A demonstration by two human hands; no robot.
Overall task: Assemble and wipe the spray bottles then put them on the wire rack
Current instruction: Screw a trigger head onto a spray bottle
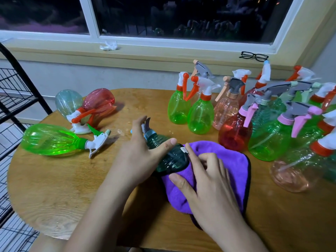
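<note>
Bottle (172, 159) of ribbed, see-through dark green plastic lies on its side at the left edge of the fluffy purple cloth (231, 160), its neck and trigger half hidden by the left hand (141, 155) grasping it, while the right hand (207, 182) bunches the cloth against its base.

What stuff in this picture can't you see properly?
All in the head view:
- Dark green bottle: its base is hidden under the purple cloth and the right hand. Its spray head is partly behind the left hand.
- Wire rack: cut off by the left edge.
- Rightmost bottles: cut off by the right edge.
- Window: too dark to see outside.
</note>
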